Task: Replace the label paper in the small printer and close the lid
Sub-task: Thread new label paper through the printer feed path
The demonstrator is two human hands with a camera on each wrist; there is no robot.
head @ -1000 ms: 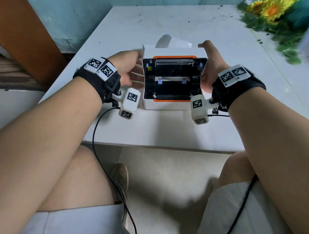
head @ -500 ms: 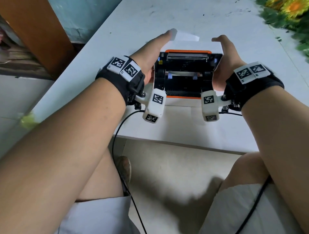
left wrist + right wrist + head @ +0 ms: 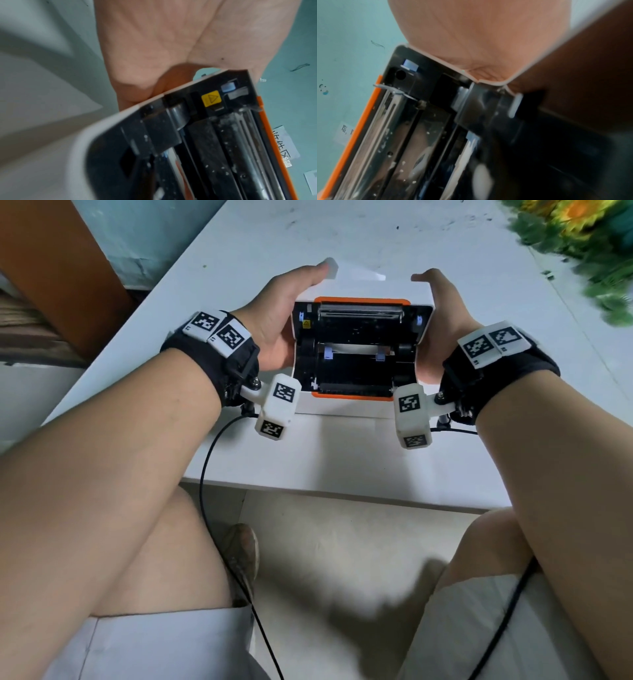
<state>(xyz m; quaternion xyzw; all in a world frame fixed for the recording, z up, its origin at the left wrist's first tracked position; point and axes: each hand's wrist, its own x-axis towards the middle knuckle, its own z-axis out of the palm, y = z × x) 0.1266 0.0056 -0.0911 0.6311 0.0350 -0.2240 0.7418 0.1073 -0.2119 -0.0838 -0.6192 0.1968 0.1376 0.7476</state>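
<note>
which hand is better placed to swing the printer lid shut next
Neither clearly: the left hand and right hand flank the open lid evenly, thumbs reaching behind its top edge. Probably both together.

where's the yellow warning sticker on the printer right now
In the head view the yellow warning sticker sits inside the open printer at its far left corner, just right of the left hand and left of the metal bar.
</note>
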